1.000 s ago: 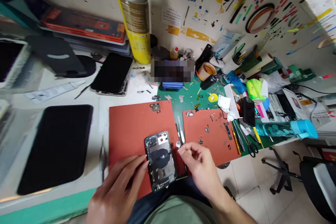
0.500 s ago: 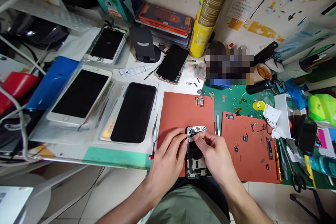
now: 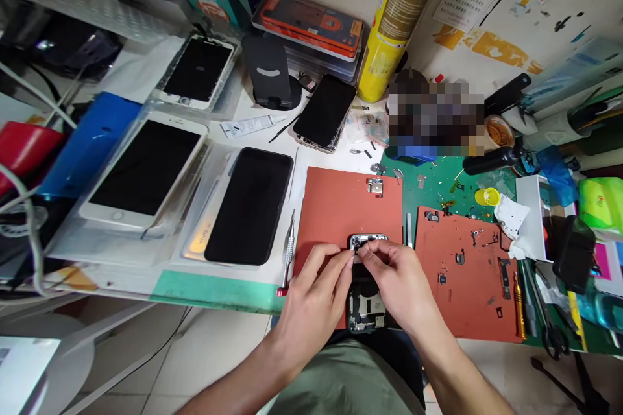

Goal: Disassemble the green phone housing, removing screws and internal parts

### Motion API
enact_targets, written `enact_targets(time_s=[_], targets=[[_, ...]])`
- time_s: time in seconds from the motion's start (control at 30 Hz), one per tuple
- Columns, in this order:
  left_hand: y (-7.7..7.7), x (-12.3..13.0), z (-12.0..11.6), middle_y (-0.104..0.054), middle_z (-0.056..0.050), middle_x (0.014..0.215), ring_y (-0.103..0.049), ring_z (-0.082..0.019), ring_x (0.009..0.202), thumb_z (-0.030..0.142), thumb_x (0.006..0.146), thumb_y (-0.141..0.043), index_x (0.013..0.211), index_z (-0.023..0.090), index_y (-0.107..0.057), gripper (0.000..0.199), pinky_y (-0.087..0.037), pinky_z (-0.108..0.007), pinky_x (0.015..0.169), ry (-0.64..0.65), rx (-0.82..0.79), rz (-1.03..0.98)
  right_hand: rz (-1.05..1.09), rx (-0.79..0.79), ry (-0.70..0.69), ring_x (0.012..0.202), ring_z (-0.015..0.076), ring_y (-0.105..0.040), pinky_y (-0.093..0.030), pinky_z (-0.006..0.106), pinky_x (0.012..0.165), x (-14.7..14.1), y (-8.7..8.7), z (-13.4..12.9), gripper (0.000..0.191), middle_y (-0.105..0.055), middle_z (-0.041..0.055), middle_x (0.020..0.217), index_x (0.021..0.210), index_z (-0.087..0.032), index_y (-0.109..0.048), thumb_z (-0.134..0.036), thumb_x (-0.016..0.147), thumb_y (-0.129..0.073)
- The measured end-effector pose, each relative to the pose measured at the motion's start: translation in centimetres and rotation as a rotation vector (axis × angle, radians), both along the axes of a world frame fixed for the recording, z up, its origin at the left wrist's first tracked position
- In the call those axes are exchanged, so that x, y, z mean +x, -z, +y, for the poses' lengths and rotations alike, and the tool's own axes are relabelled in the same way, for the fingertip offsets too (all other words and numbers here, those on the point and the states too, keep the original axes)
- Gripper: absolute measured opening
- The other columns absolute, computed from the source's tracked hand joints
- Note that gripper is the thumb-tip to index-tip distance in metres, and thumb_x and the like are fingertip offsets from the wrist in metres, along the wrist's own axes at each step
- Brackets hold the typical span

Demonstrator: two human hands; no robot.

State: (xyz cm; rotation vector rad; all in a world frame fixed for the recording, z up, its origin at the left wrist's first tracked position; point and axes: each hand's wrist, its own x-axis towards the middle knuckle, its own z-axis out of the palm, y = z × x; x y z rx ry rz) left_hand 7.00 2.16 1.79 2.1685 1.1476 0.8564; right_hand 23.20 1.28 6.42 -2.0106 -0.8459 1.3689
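Note:
An opened smartphone (image 3: 368,314), its inner parts bare, lies upright in front of me on the left red-brown mat (image 3: 335,207). My left hand (image 3: 318,288) is closed, its fingertips bunched at the phone's upper left edge; whatever they pinch is hidden. Over the phone's upper part, my right hand (image 3: 402,279) has thumb and forefinger pressed together among small dark parts. I cannot make out what is between them. A small metal part (image 3: 374,186) rests near that mat's top edge. To the left of the mat lies a silver screwdriver (image 3: 289,249); tweezers (image 3: 409,230) lie to its right.
Small phone parts lie on the right mat (image 3: 477,298), beside scissors (image 3: 553,337). Left of me are a black phone (image 3: 250,207) and a white phone (image 3: 146,172). Behind stand a yellow spray can (image 3: 384,58) and a phone stand (image 3: 270,71).
The view has shifted slightly, so the bench sits a little differently in the picture. Both hands stay at the phone's upper part, with only slight finger movement.

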Motion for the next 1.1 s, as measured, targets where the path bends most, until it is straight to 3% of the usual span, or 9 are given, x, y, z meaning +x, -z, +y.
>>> enact_targets(time_s=[0.23, 0.43, 0.57, 0.67, 0.83, 0.93, 1.1], targets=[[0.5, -0.1, -0.1, -0.071, -0.006, 0.111, -0.074, -0.015, 0.102, 0.014, 0.109, -0.057, 0.132, 0.02, -0.067, 0.025, -0.064, -0.022, 0.089, 0.024, 0.003, 0.029, -0.021, -0.005, -0.032, 0.066, 0.0168, -0.05, -0.039, 0.028, 0.061, 0.0, 0.4, 0.2, 0.039, -0.065, 0.0005, 0.071, 0.081, -0.022, -0.077, -0.055, 0.09, -0.059], [0.6, -0.4, -0.2, -0.073, -0.009, 0.117, -0.075, -0.021, 0.107, 0.014, 0.11, -0.051, 0.142, 0.017, -0.063, 0.034, -0.065, -0.032, 0.1, 0.1, 0.089, 0.204, -0.04, -0.022, -0.051, 0.064, 0.0164, -0.051, -0.04, 0.028, 0.06, 0.1, 0.3, 0.5, 0.038, -0.068, 0.0006, 0.072, 0.083, -0.022, -0.079, -0.054, 0.088, -0.058], [0.5, -0.3, -0.3, -0.071, -0.009, 0.113, -0.077, -0.018, 0.096, 0.015, 0.11, -0.047, 0.146, 0.014, -0.06, 0.038, -0.065, -0.024, 0.079, 0.098, 0.093, 0.269, -0.055, -0.018, -0.046, 0.062, 0.0162, -0.051, -0.04, 0.028, 0.059, 0.0, 0.2, 0.5, 0.04, -0.069, 0.0011, 0.072, 0.084, -0.022, -0.08, -0.054, 0.088, -0.057], [0.4, -0.1, -0.4, -0.068, -0.009, 0.112, -0.075, -0.015, 0.083, 0.016, 0.11, -0.048, 0.145, 0.016, -0.061, 0.037, -0.058, -0.021, 0.059, 0.063, 0.102, 0.283, -0.077, -0.015, -0.034, 0.059, 0.0157, -0.05, -0.038, 0.028, 0.056, -0.1, 0.2, 0.5, 0.041, -0.069, 0.0014, 0.07, 0.084, -0.021, -0.081, -0.054, 0.087, -0.056], [0.4, 0.1, -0.7, -0.067, -0.009, 0.112, -0.072, -0.013, 0.075, 0.014, 0.109, -0.049, 0.144, 0.014, -0.061, 0.037, -0.049, -0.023, 0.048, 0.051, 0.143, 0.313, -0.118, -0.002, -0.033, 0.055, 0.0153, -0.047, -0.035, 0.029, 0.054, -0.3, 0.2, 0.3, 0.043, -0.068, 0.0017, 0.068, 0.085, -0.021, -0.082, -0.055, 0.089, -0.057], [0.6, 0.2, -0.8, -0.066, -0.009, 0.112, -0.072, -0.012, 0.073, 0.01, 0.107, -0.049, 0.144, 0.013, -0.061, 0.039, -0.05, -0.022, 0.049, 0.035, 0.161, 0.323, -0.162, 0.011, -0.049, 0.052, 0.0147, -0.046, -0.033, 0.029, 0.053, -0.4, 0.2, 0.0, 0.041, -0.07, 0.0017, 0.069, 0.085, -0.021, -0.08, -0.054, 0.092, -0.056], [0.6, 0.3, -1.0, -0.066, -0.011, 0.115, -0.075, -0.013, 0.084, 0.004, 0.103, -0.05, 0.146, 0.01, -0.06, 0.044, -0.06, -0.021, 0.065, 0.041, 0.212, 0.371, -0.269, 0.049, -0.055, 0.05, 0.0144, -0.05, -0.032, 0.028, 0.052, -0.5, 0.3, -0.6, 0.035, -0.07, -0.0006, 0.065, 0.085, -0.024, -0.077, -0.051, 0.095, -0.058]])
